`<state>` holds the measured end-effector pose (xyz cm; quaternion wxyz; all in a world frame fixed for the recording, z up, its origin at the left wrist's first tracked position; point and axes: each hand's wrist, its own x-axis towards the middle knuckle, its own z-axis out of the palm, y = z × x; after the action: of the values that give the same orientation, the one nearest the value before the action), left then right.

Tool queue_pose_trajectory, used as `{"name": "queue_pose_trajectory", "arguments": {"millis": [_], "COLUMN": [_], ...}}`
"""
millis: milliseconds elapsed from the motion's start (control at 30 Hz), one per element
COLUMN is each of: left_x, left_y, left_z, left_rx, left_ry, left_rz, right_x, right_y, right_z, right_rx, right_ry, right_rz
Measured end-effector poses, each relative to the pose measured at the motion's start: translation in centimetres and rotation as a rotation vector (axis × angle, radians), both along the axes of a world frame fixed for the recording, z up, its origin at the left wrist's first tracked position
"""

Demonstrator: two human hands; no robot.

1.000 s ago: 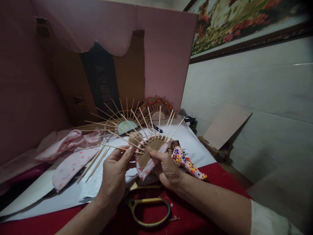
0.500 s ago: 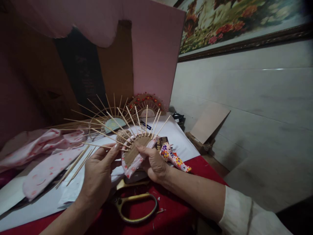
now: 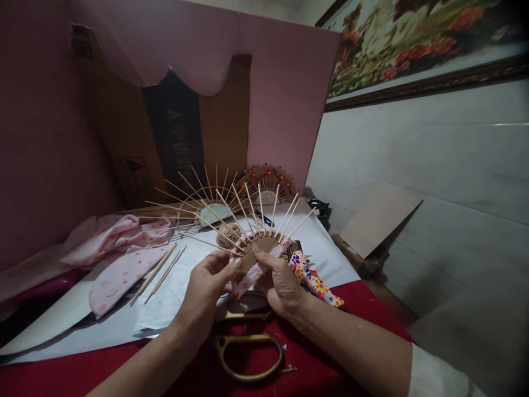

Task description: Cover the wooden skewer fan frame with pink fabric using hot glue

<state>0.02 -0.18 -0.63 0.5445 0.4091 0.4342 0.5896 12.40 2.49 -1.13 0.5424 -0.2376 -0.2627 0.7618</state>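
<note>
Cardboard fan (image 3: 253, 255) with skewers held by both hands.

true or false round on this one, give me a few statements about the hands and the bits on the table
1. The left hand and right hand both grip the cardboard half-disc. True.
2. The scissors are in the right hand. False: they lie on the red cloth beneath the hands, held by neither.
3. The loose skewers lie on the white paper, to the left of the left hand. True.
4. The fanned skewers stuck in the cardboard half-disc point down toward the person. False: they spread upward and away from the hands.
</note>
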Motion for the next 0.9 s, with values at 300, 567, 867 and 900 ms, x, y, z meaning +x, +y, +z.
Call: {"name": "queue_pose_trajectory", "arguments": {"millis": [300,567,867,900], "left_x": [0.2,-2.2,-4.5,-4.5], "left_y": [-0.1,1.1,2.1,2.1], "left_z": [0.4,2.6,3.2,3.3], "left_rx": [-0.003,0.157,0.201,0.201], "left_ry": [-0.067,-0.141,-0.162,-0.169], "left_rz": [-0.022,0.216,0.309,0.303], "right_x": [0.2,0.8,3.3,3.4], "right_y": [-0.1,0.4,-2.6,-3.1], "right_z": [0.1,-0.5,3.1,3.2], "right_rx": [0.103,0.309,1.051,1.093], "right_ry": [-0.049,-0.408,-1.446,-1.502], "right_rz": [-0.003,-0.012,0.297,0.333]}}
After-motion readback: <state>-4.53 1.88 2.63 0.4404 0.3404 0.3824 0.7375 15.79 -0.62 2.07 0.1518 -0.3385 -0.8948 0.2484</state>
